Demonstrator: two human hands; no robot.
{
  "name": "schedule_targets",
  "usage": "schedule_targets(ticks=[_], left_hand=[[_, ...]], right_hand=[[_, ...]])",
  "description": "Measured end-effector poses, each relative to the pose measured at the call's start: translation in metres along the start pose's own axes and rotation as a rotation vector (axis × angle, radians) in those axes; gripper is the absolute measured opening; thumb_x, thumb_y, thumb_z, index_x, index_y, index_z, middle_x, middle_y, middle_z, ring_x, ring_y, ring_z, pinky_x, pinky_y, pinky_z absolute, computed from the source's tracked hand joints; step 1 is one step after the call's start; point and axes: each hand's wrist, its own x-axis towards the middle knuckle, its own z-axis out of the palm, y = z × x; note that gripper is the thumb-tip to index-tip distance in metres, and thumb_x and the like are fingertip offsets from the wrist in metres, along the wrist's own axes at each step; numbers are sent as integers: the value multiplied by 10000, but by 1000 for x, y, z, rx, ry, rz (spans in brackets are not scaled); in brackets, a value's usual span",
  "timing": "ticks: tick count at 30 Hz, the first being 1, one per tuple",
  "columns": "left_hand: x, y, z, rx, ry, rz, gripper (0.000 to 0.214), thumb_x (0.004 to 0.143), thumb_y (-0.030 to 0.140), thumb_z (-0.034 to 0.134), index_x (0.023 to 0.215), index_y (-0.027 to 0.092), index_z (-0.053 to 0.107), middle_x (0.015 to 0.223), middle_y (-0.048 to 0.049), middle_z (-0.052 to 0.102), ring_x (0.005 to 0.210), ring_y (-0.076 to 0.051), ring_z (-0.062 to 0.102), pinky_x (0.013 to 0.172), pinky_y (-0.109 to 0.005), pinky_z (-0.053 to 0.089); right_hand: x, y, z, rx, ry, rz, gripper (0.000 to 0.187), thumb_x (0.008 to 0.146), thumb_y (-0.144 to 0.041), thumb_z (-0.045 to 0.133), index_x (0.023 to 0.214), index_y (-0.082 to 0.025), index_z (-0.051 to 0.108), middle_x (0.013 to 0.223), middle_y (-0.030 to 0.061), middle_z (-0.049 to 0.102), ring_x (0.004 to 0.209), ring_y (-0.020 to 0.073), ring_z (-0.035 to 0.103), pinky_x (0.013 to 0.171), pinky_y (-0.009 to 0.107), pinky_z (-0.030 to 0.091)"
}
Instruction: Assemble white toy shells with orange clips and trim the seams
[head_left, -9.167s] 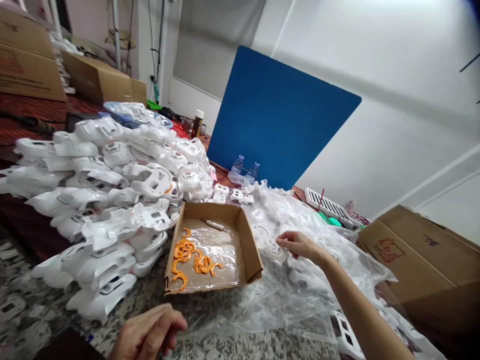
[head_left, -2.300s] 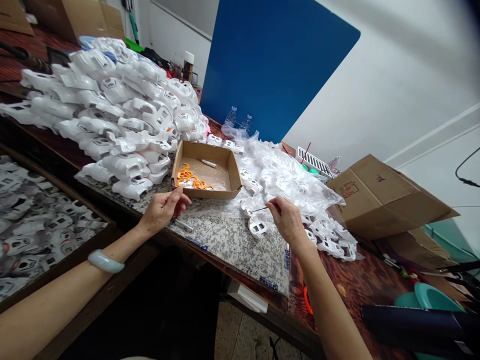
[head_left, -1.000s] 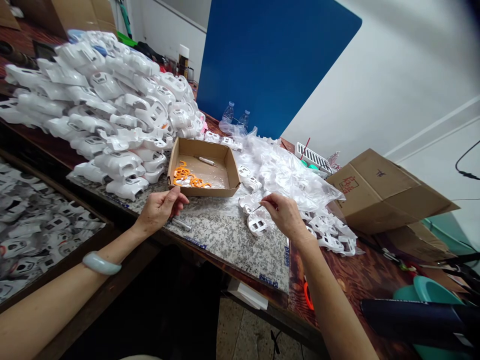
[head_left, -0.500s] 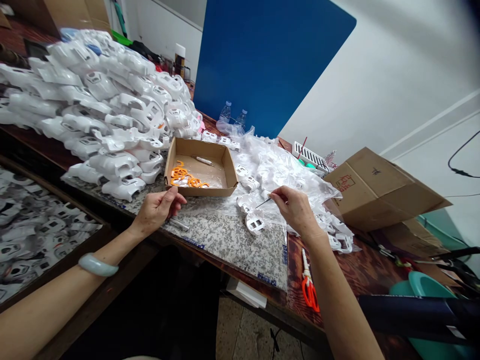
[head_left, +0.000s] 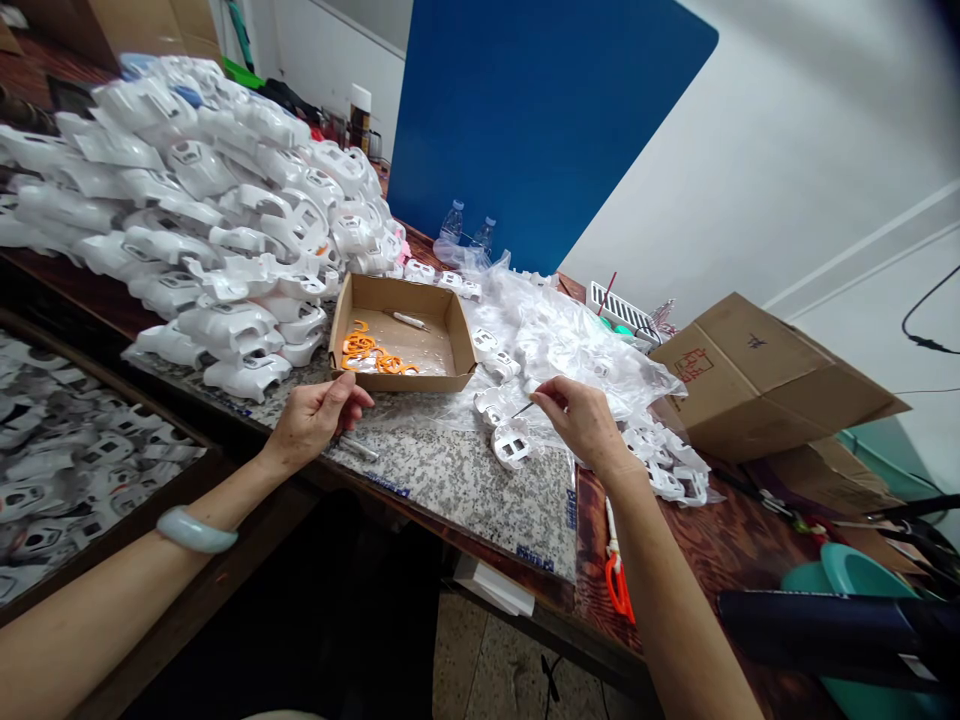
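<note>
My left hand [head_left: 318, 420] is closed, thumb pressed against the curled fingers, at the front corner of a shallow cardboard box [head_left: 405, 383]. Whatever it may hold is hidden. A pale pen-like stick [head_left: 358, 449] lies just beside it on the speckled mat. Between the thumb and fingers of my right hand [head_left: 577, 420] is a thin dark rod [head_left: 523, 408], pointing left. Its tip is close to a white plastic shell [head_left: 491, 405]; I cannot tell whether they touch. A second white shell [head_left: 511, 443] with square openings lies in front. Orange plastic pieces [head_left: 367, 352] are in the box.
A tall heap of white shells [head_left: 225, 230] rises at the left, and more fill a lower container [head_left: 82, 460]. Clear plastic bags [head_left: 555, 320] lie behind my right hand. Orange-handled scissors [head_left: 619, 588] rest beside my right forearm. A large carton [head_left: 765, 380] stands at the right.
My right hand has shifted slightly left, and less of the thin rod shows beyond its fingers. My right forearm covers more of the scissors. The left hand stays in place.
</note>
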Motion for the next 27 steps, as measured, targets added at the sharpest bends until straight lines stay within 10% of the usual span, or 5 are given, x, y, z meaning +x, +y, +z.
schedule_targets(ticks=[14, 21, 27], left_hand=[[0, 2, 2, -21, 14, -8, 502, 845, 572, 455, 714, 140, 673, 537, -11, 556, 439, -98, 498, 406, -208, 347], [-2, 0, 4, -34, 17, 30, 514, 852, 565, 441, 701, 129, 667, 534, -13, 551, 427, -92, 497, 394, -198, 349], [-4, -1, 3, -25, 13, 44, 524, 861, 563, 427, 699, 124, 663, 547, -11, 555, 430, -85, 497, 398, -196, 353]], right_hand=[[1, 6, 8, -26, -27, 8, 146, 820, -286, 550, 802, -183, 653, 728, 33, 673, 648, 156, 591, 640, 271, 415], [-4, -9, -24, -18, 106, 6, 247, 827, -405, 531, 784, -193, 650, 670, 49, 652, 602, 177, 582, 598, 292, 411], [-42, -41, -9, 418, 23, 158, 277, 800, -457, 606, 890, -199, 652, 689, 26, 650, 577, 149, 587, 525, 260, 451]])
